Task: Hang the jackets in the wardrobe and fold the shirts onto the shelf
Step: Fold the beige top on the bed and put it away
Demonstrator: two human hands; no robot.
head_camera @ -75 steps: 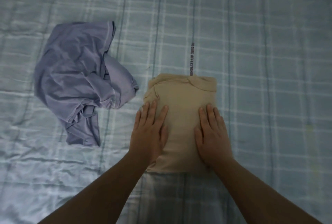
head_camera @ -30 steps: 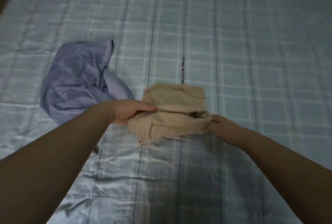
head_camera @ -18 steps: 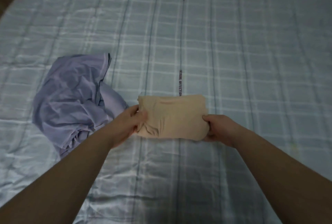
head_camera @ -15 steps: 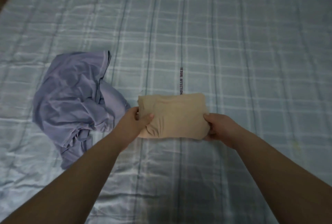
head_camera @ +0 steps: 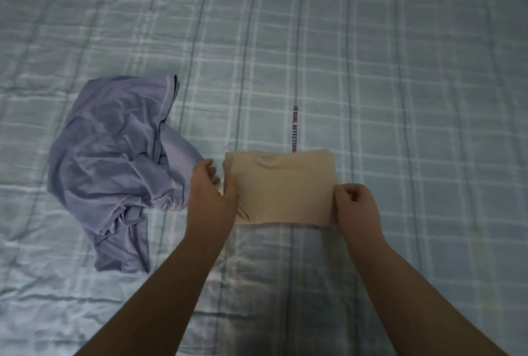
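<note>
A pale blue plaid bedsheet (head_camera: 400, 98), crossed by darker vertical stripes and lighter bands, is spread across the whole view. A printed strip of dark lettering (head_camera: 294, 129) is seen running along one vertical stripe near the centre. Creases are visible in the fabric at the lower left.

One head-worn view looked forward and steeply down onto the bed (head_camera: 400, 98), close enough that both forearms filled the lower frame and the bedcover ran past every edge
</note>
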